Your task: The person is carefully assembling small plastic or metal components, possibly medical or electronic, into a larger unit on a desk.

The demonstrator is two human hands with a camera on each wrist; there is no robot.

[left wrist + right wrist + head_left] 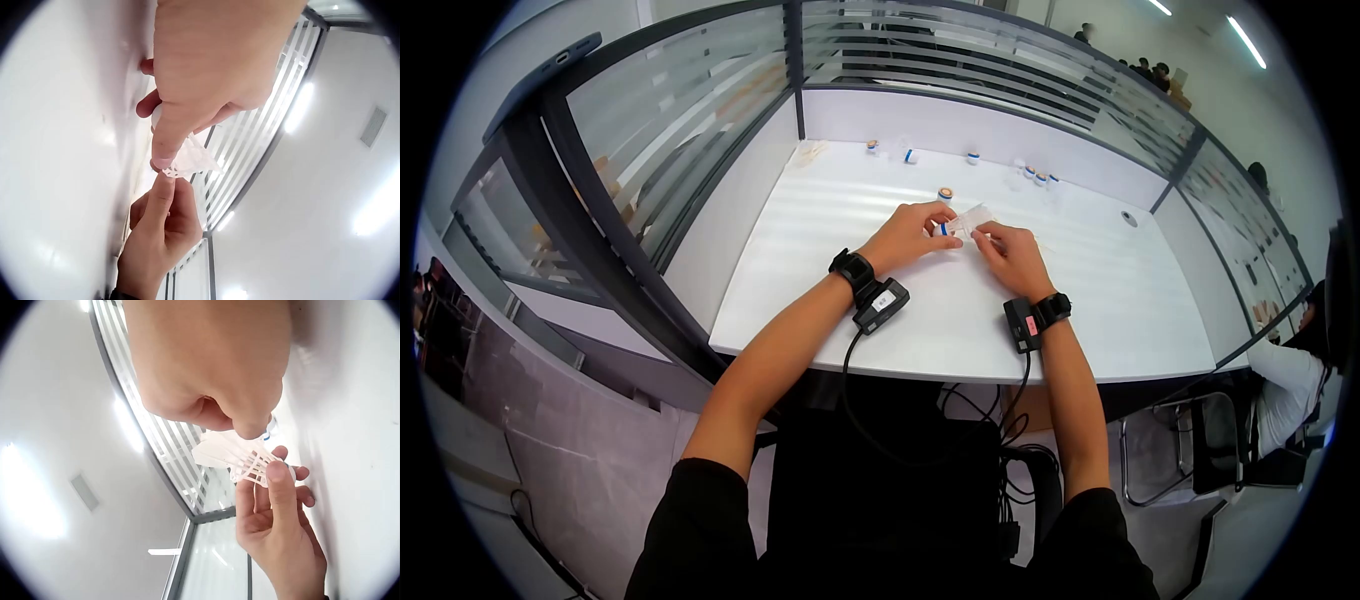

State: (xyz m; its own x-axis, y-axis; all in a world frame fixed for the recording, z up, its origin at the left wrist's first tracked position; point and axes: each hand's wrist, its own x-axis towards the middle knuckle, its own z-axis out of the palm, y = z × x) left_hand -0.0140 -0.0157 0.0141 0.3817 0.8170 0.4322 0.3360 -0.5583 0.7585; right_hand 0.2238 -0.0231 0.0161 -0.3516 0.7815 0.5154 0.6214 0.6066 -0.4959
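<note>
A white shuttlecock (971,219) with a blue band is held between the two hands, over the white table. My left hand (912,238) grips it near the blue-banded base, and in the right wrist view the left thumb (279,478) lies over the ribs. My right hand (1014,258) pinches at the skirt, its fingertips close to the left ones. In the left wrist view the pale skirt (195,157) fans out beyond the left thumb; the base is mostly hidden by fingers. A tan-topped shuttlecock (945,194) stands just beyond the left hand.
Along the back of the white table (830,270) stand several more blue-banded shuttlecocks (973,158). Grey-framed partitions (1000,125) close in the back and sides. A round cable hole (1129,219) is at the right. Cables (1025,460) hang below the front edge.
</note>
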